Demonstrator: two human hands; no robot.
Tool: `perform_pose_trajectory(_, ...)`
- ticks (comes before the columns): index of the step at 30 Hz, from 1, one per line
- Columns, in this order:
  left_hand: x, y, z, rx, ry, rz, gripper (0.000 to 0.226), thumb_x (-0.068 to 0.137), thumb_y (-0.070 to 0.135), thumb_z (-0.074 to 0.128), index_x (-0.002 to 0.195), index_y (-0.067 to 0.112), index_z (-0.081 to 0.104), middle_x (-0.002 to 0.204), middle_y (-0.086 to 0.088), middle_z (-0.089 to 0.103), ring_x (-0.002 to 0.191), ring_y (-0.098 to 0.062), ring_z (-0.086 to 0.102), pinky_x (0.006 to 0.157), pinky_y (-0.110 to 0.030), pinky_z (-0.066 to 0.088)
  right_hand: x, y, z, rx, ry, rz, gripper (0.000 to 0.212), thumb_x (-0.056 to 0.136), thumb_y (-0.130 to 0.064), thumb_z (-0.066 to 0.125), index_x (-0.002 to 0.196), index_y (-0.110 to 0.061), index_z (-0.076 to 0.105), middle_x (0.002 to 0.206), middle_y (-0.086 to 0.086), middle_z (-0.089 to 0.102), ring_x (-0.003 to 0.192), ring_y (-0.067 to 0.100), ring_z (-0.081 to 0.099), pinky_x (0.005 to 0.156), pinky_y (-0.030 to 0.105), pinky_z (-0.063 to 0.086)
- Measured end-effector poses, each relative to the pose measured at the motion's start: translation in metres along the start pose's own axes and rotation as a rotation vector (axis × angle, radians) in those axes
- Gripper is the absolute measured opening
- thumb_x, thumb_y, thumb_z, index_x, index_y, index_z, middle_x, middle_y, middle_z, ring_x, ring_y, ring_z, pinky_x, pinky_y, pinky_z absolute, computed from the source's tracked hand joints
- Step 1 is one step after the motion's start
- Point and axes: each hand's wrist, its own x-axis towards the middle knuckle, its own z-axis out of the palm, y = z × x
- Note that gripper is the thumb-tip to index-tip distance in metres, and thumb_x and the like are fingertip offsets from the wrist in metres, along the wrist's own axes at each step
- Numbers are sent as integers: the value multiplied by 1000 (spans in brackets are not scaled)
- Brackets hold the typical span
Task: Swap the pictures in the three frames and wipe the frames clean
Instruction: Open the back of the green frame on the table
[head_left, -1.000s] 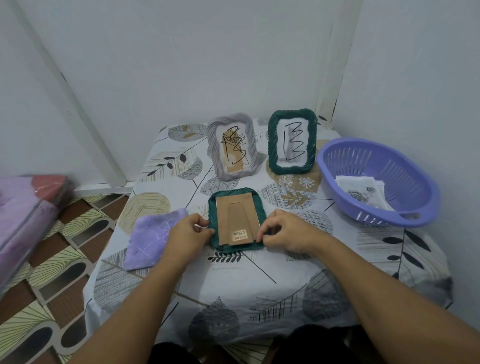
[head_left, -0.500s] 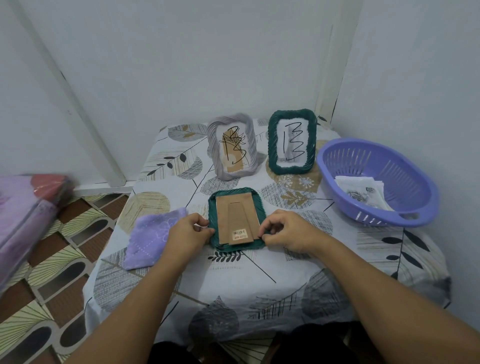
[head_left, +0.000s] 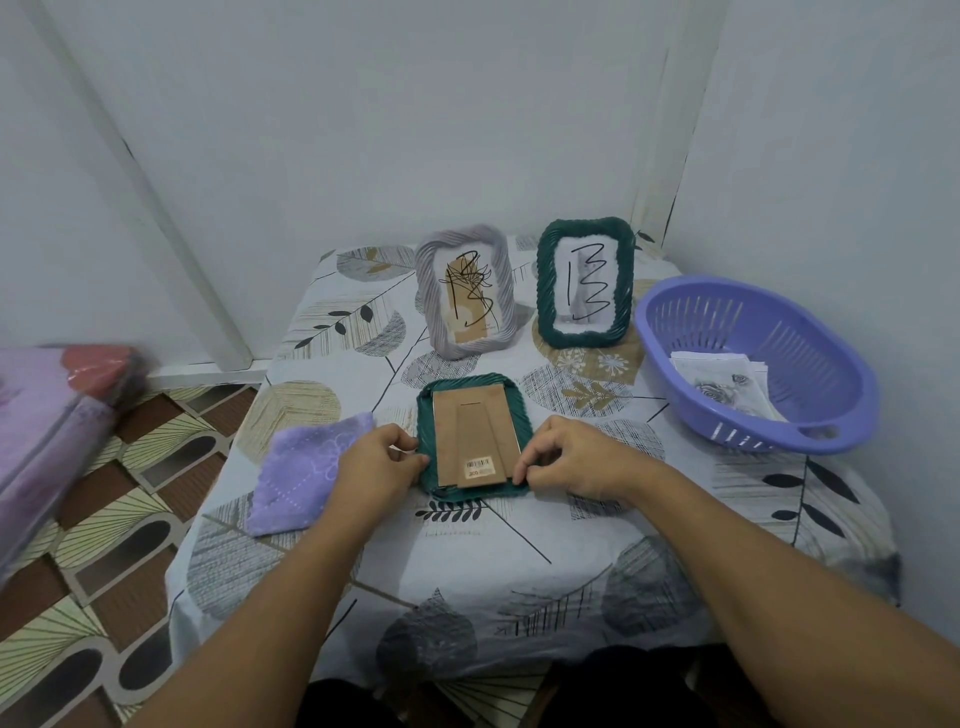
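A green frame (head_left: 470, 389) lies face down on the table, its brown cardboard back (head_left: 475, 439) and stand facing up. My left hand (head_left: 376, 465) pinches the frame's left edge with curled fingers. At the frame's lower right corner my right hand (head_left: 569, 460) pinches the edge of the back. Behind stand a grey frame (head_left: 465, 291) and a second green frame (head_left: 586, 283), both upright with scribbled pictures. A purple cloth (head_left: 306, 473) lies left of my left hand.
A purple plastic basket (head_left: 753, 364) at the right holds several paper pictures (head_left: 722, 384). The table (head_left: 467, 561) has a leaf-patterned cover and sits in a white wall corner. A pink wrapped bundle (head_left: 57, 415) lies at the far left over a tiled floor.
Both hands stay at the face-down frame; my right fingers have shifted slightly along its lower right edge. The frame has not moved.
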Motion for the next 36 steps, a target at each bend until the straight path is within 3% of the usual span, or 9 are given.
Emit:
perform_pose_trajectory(10, -1, 0, -1, -12, -2, -13, 14, 91, 18, 76, 85, 22, 63, 75, -3, 69, 71, -20, 63, 67, -32, 52, -4, -4, 2, 59, 18, 33, 16, 83, -15, 72, 84, -29, 80, 108, -3, 52, 96, 10, 59, 80, 15, 44)
perform_pose_trajectory(14, -1, 1, -3, -91, 13, -52, 10, 89, 18, 77, 88, 19, 67, 76, -6, 75, 79, -27, 74, 78, -42, 61, 1, -4, 3, 316, 102, 93, 14, 92, -12, 64, 89, -18, 76, 95, 4, 70, 88, 14, 64, 85, 31, 53)
perform_pose_trajectory(17, 1, 5, -3, -119, 19, -70, 10, 90, 19, 77, 88, 12, 69, 75, -8, 75, 73, -25, 72, 80, -43, 63, 8, -11, 8, 249, 264, 121, 7, 95, -20, 62, 95, -19, 69, 73, -6, 55, 67, 10, 50, 63, 25, 43)
perform_pose_trajectory(19, 3, 5, -2, -122, 18, -83, 11, 91, 18, 76, 87, 11, 69, 74, -9, 75, 68, -21, 69, 80, -44, 63, 15, -18, 15, 153, 385, 109, 5, 96, -26, 62, 95, -22, 65, 69, -9, 51, 62, 8, 47, 57, 23, 38)
perform_pose_trajectory(22, 4, 4, -1, -134, 11, -95, 11, 90, 14, 77, 86, 8, 68, 72, -8, 73, 64, -18, 68, 79, -43, 63, 27, -36, 25, 54, 408, 113, 14, 96, -40, 60, 101, -27, 58, 81, -10, 59, 71, 7, 57, 58, 26, 47)
perform_pose_trajectory(24, 5, 4, 0, -149, 7, -99, 12, 89, 12, 78, 85, 9, 66, 71, -6, 72, 63, -17, 68, 79, -42, 63, 36, -47, 31, -62, 377, 133, 28, 92, -52, 58, 107, -29, 53, 94, -6, 65, 85, 15, 63, 74, 38, 56)
perform_pose_trajectory(29, 7, 3, 0, -122, 1, -90, 13, 89, 13, 78, 84, 12, 66, 72, -5, 72, 65, -18, 70, 79, -42, 63, 50, -71, 42, -341, 325, 220, 65, 81, -71, 58, 120, -22, 43, 119, 3, 59, 106, 28, 61, 88, 44, 52)
perform_pose_trajectory(32, 8, 1, 0, -125, 5, -93, 12, 88, 13, 79, 84, 12, 68, 70, -7, 72, 66, -20, 70, 81, -46, 63, 53, -74, 47, -390, 305, 269, 79, 78, -69, 66, 131, -17, 39, 132, 11, 48, 118, 33, 56, 91, 44, 49)
perform_pose_trajectory(36, 9, 1, 1, -140, -12, -100, 13, 88, 12, 79, 84, 12, 66, 67, -6, 71, 66, -20, 69, 83, -48, 63, 52, -74, 49, -427, 307, 263, 74, 83, -56, 70, 134, -14, 37, 136, 13, 47, 122, 34, 55, 92, 41, 47)
